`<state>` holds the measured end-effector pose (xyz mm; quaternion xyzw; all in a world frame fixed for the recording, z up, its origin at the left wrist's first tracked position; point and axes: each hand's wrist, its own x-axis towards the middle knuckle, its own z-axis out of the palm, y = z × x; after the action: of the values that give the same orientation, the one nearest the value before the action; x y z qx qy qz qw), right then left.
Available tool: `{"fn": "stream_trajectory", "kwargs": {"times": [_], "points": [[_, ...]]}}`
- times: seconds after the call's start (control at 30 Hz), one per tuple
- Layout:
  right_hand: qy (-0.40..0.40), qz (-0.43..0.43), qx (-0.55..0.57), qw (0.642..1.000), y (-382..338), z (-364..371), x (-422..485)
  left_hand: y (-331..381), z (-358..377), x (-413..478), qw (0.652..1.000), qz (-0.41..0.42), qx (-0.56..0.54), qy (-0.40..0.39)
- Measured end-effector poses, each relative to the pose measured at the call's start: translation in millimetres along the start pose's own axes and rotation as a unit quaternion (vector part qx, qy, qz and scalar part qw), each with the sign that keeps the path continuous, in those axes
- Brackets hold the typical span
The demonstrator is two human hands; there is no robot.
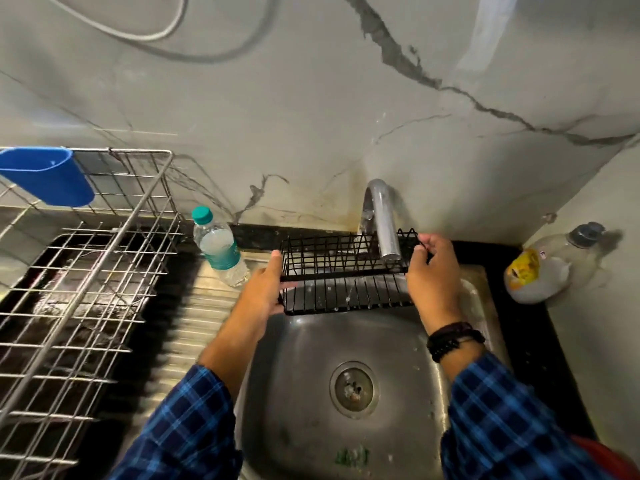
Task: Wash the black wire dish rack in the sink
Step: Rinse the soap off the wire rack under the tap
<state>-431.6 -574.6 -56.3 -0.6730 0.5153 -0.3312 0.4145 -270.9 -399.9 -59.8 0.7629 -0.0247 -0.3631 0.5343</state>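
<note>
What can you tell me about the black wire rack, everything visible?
The black wire rack is a small oblong basket of thin, dark-coated wire: closely spaced straight bars, with pointed zigzag dividers along its far side. It is held over the steel sink, tilted, directly under the tap's spout. The left hand grips its left end, the right hand its right end. Wet glints show on the lower bars. Nothing sits inside it.

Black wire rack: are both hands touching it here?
Touching. The head view shows the left hand pressed against the left end of the black wire rack, and the right hand gripping its right end.
</note>
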Motion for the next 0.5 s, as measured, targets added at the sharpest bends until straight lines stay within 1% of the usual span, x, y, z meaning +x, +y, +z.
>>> {"fn": "stream_trajectory", "kwargs": {"times": [0.07, 0.1, 0.17, 0.2, 0.27, 0.37, 0.43, 0.5], "points": [[0.002, -0.034, -0.107, 0.994, -5, 3, -11, -4, -6, -5, 1.000, 0.010, -0.006, 0.002], [0.001, -0.055, -0.190, 0.980, -7, 6, -19, -6, -8, -7, 1.000, 0.008, -0.007, 0.000], [-0.027, -0.099, -0.346, 0.933, -14, 16, -40, -12, -8, -9, 1.000, 0.009, -0.006, -0.005], [-0.047, -0.122, -0.392, 0.911, -17, 23, -52, -13, -5, -11, 1.000, 0.012, -0.006, -0.012], [-0.075, -0.198, -0.424, 0.880, -22, 41, -80, -14, 3, -19, 1.000, 0.025, 0.004, -0.018], [-0.146, -0.323, -0.417, 0.837, -21, 62, -111, -18, 12, -24, 1.000, 0.025, 0.000, -0.008], [-0.185, -0.380, -0.398, 0.814, -19, 60, -111, -19, 11, -27, 0.999, 0.010, -0.026, -0.024], [-0.219, -0.433, -0.406, 0.775, -11, 44, -97, -20, 7, -27, 0.999, 0.008, -0.030, -0.031]]}}
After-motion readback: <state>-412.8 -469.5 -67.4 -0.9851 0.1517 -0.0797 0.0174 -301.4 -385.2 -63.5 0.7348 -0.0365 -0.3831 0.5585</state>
